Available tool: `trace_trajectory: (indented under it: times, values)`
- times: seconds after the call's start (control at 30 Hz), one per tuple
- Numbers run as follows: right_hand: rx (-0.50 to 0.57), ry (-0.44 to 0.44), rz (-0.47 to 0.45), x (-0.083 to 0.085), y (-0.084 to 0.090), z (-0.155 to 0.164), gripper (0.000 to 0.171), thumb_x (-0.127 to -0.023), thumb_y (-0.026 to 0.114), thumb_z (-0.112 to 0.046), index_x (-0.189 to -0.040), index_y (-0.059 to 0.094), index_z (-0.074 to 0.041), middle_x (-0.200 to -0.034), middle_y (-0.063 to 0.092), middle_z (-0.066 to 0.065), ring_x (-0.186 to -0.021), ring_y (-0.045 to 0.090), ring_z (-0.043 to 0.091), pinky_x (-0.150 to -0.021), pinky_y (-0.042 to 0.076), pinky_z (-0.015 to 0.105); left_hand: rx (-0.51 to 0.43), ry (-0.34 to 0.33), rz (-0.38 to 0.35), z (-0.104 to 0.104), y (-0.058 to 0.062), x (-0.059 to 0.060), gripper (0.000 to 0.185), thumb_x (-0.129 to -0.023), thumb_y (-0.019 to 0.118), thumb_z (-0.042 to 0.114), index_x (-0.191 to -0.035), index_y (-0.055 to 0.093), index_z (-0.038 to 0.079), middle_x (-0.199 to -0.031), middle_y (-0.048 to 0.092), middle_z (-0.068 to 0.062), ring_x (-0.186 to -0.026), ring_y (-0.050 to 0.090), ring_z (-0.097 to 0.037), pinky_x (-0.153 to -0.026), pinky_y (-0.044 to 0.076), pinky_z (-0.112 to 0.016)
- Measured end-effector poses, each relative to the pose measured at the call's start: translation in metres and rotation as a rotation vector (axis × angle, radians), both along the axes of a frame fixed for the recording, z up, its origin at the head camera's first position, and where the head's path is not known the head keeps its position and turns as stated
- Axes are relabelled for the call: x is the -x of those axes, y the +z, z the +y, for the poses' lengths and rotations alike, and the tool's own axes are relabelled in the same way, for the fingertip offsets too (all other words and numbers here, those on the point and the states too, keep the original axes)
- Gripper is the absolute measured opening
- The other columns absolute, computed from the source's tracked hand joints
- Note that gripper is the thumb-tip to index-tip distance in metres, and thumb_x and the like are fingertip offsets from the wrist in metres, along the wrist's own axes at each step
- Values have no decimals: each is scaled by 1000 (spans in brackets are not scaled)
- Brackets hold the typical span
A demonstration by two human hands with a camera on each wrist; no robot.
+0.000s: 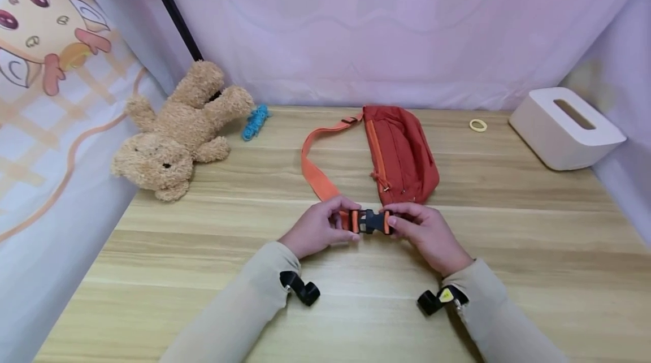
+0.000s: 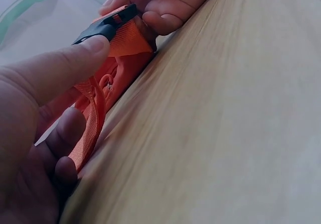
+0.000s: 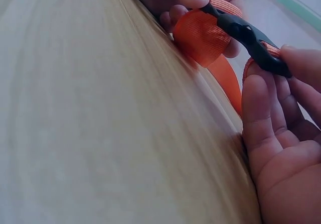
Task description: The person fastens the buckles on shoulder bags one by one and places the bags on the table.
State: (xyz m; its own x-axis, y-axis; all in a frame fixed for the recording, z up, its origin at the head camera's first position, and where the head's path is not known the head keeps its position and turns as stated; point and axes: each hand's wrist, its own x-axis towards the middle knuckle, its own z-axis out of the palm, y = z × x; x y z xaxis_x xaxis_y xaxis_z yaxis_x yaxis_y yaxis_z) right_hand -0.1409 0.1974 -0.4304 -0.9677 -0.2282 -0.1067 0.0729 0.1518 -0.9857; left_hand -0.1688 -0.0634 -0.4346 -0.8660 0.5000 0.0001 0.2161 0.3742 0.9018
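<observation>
A red waist bag [image 1: 407, 154] lies on the wooden table, its orange strap [image 1: 317, 173] looping out to the left and round to the front. At the near end of the bag is a black side-release buckle [image 1: 373, 221], its two halves together in one line. My left hand [image 1: 320, 227] pinches the buckle's left end between thumb and fingers. The right end is pinched by my right hand [image 1: 424, 233]. In the right wrist view, the buckle [image 3: 244, 33] spans the gap between both hands, with orange webbing [image 3: 203, 38] folded beneath it.
A teddy bear [image 1: 178, 125] lies at the back left, beside a bundle of blue cord [image 1: 255, 122]. Towards the back right are a pale yellow ring [image 1: 478, 120] and a white tissue box [image 1: 564, 131]. Curtains hang behind the wooden table [image 1: 330, 318].
</observation>
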Motion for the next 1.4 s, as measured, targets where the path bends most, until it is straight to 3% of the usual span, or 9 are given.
trace_trajectory:
  times: [0.17, 0.3, 0.43, 0.63, 0.77, 0.83, 0.97, 1.07, 1.4]
  values:
    - [-44, 4, -2, 0, 0, 0, 36, -97, 70, -21, -129, 67, -5, -117, 65, 16, -86, 67, 21, -76, 57, 29, 5, -6, 8, -2, -1, 0, 50, -79, 88, 24, -124, 66, 32, -84, 59, 0, -75, 55, -17, -63, 47, -28]
    - [-71, 4, -8, 0, -1, 0, 37, -97, 70, -23, -130, 68, -8, -116, 65, 16, -83, 67, 22, -75, 56, 29, 12, -3, 56, -3, -1, 1, 52, -80, 88, 25, -128, 67, 28, -92, 56, 2, -77, 56, -16, -63, 48, -28]
    - [-38, -9, -19, 0, -1, 0, 36, -97, 69, -19, -130, 67, -5, -115, 65, 18, -81, 69, 24, -77, 58, 31, 21, 14, 91, -3, -1, 2, 55, -81, 87, 25, -131, 66, 25, -94, 53, 2, -78, 55, -15, -64, 47, -27]
    - [22, -19, -54, -1, 1, -1, 36, -98, 65, -10, -132, 64, 0, -123, 61, 21, -88, 69, 22, -81, 59, 33, 9, 27, 63, -4, -2, 1, 56, -84, 84, 23, -136, 63, 23, -91, 56, 1, -76, 54, -15, -62, 46, -26]
    - [14, -13, -60, -1, 1, -1, 36, -98, 64, -8, -133, 62, 0, -123, 61, 21, -90, 69, 21, -81, 59, 32, -25, 11, 14, -5, -1, 1, 59, -86, 83, 22, -140, 59, 20, -87, 64, 1, -76, 61, -16, -60, 50, -28]
    - [3, -15, -57, -1, 1, 0, 36, -98, 64, -9, -133, 63, -1, -122, 62, 21, -89, 69, 21, -81, 59, 32, -62, 9, -37, -7, -1, 2, 59, -87, 81, 21, -141, 58, 19, -93, 68, 0, -80, 66, -15, -62, 54, -30]
    - [-7, -22, -51, 0, 2, 0, 36, -98, 64, -10, -133, 63, -1, -122, 62, 20, -88, 70, 21, -81, 59, 32, -169, 33, -169, -10, 1, 5, 43, -93, 74, 16, -135, 63, 12, -104, 71, -4, -86, 70, -18, -69, 58, -32]
    - [-7, -23, -53, 0, 2, 0, 36, -98, 64, -9, -133, 63, -1, -120, 63, 20, -88, 70, 20, -81, 59, 31, -206, 47, -227, -11, 3, 5, 30, -97, 69, 13, -127, 68, 10, -101, 72, -7, -84, 70, -20, -72, 57, -31]
    - [6, 15, -54, -2, 5, 0, 40, -97, 67, -9, -134, 62, 2, -129, 61, 25, -90, 71, 17, -82, 58, 29, -190, 60, -305, -13, 3, 7, 21, -96, 69, 14, -117, 71, 11, -103, 73, -7, -82, 71, -18, -67, 55, -28]
